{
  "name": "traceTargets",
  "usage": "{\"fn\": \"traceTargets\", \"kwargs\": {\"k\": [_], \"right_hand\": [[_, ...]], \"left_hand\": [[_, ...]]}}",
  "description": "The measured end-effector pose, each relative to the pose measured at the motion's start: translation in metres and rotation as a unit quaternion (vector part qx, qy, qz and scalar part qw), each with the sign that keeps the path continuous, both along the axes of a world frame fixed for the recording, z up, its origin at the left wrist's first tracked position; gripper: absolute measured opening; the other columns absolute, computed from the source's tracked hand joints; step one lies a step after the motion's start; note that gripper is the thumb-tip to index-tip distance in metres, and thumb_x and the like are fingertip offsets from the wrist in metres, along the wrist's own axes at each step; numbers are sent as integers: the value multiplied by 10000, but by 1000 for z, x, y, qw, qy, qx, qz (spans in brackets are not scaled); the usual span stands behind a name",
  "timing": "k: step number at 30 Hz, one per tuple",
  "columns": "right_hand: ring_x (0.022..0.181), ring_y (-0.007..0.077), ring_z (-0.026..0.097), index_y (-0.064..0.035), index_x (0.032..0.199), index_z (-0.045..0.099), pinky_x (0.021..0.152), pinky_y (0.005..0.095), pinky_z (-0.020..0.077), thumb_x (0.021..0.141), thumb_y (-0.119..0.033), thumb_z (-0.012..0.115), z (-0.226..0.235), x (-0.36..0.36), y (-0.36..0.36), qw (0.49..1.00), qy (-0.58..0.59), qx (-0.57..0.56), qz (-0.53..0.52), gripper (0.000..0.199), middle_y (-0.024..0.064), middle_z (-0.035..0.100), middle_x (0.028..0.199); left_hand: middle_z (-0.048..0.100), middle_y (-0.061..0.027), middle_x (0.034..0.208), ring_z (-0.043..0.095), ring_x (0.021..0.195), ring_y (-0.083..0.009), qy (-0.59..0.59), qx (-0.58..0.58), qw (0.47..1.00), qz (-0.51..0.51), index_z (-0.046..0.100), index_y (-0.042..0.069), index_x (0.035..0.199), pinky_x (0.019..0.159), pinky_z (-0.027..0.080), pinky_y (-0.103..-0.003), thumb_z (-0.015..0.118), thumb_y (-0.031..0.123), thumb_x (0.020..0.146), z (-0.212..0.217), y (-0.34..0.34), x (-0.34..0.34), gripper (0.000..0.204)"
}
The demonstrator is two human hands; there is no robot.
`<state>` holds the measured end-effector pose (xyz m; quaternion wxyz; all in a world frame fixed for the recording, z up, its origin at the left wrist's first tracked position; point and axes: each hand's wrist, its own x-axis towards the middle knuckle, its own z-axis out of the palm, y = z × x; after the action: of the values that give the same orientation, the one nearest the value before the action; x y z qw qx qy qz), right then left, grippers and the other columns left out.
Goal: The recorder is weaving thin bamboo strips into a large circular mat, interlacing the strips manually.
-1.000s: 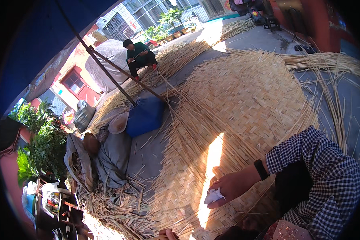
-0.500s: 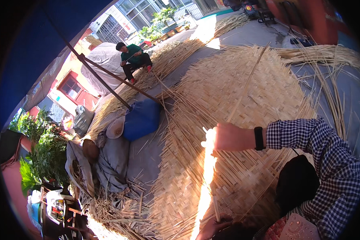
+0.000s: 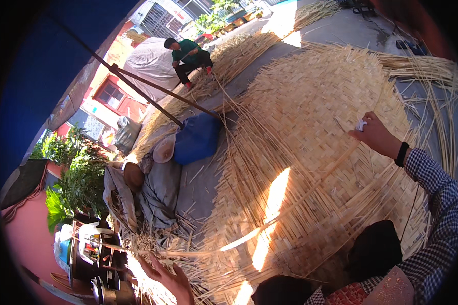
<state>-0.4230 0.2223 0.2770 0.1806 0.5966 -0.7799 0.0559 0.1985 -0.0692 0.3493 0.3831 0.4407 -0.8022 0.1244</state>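
Observation:
My right hand (image 3: 379, 136), with white wrapping on a finger and a dark band at the wrist, is raised over the right part of a large woven reed mat (image 3: 315, 96). Its fingers are closed on the end of a long reed strip (image 3: 295, 206). From there the strip bows down and left across the mat, past its lower left edge, its middle lit by sun. My left hand (image 3: 165, 278) is low at the left, fingers spread, just below the strip and apart from it. Many unwoven reed strips (image 3: 259, 152) fan out over the mat's left side.
A co-worker (image 3: 188, 58) crouches by reed bundles at the back. Crossing poles (image 3: 152, 86) stand at a blue covered block (image 3: 198, 140). Grey sacks (image 3: 160, 190), reed scraps, potted plants (image 3: 81, 178) and a cluttered stand (image 3: 89, 249) line the left. More reeds (image 3: 422, 68) lie at far right.
My right hand has moved right and away from me with the reed strip. My left hand has moved left and opened. The strip now stretches across the mat, and the view has shifted.

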Motion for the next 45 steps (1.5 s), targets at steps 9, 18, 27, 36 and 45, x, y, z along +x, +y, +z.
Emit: {"fn": "traceTargets", "kwargs": {"k": [9, 18, 27, 36, 45], "right_hand": [[624, 287, 619, -160, 1205, 616, 563, 398, 487, 906, -224, 637, -166, 96, -31, 909, -274, 70, 305, 306, 80, 569, 684], [677, 289, 670, -95, 1013, 603, 566, 407, 512, 845, -205, 677, -159, 117, -32, 934, -190, 147, 263, 214, 105, 605, 708], [777, 342, 651, -102, 1048, 619, 668, 431, 515, 929, -314, 628, -121, 160, -97, 810, -480, 136, 309, 243, 135, 631, 824], [849, 351, 640, -77, 1034, 632, 738, 458, 504, 935, -324, 624, -147, 144, -121, 845, -442, 198, 225, 266, 131, 637, 849], [1086, 329, 626, 47, 1421, 385, 926, 397, 470, 959, -407, 607, -243, 218, -176, 752, -625, 192, 80, 685, 242, 594, 1261]], "left_hand": [[497, -154, 1438, 443, 1352, -261, -24, 807, 545, -224, 454, 54, 1431, 1046, 442, -364, 728, 217, 891, -188, 89, -172, 627], [614, -154, 1239, 656, 1058, -244, 495, 717, 473, -133, 585, 51, 1176, 962, 554, -383, 531, 136, 1022, -179, 144, -184, 184], [642, -90, 1161, 669, 1021, -216, 487, 662, 525, -223, 574, 58, 1227, 854, 562, -304, 587, 157, 1001, -205, 124, -210, 247], [515, -231, 1376, 462, 1308, -407, -188, 434, 833, -287, 532, -6, 1284, 1088, 394, -478, 578, 21, 872, -325, 107, -175, 415], [246, -260, 1580, 224, 1472, -429, -229, 397, 840, -291, 436, 95, 1449, 1172, 183, -544, 460, 134, 951, -374, 130, -144, 500]]}}
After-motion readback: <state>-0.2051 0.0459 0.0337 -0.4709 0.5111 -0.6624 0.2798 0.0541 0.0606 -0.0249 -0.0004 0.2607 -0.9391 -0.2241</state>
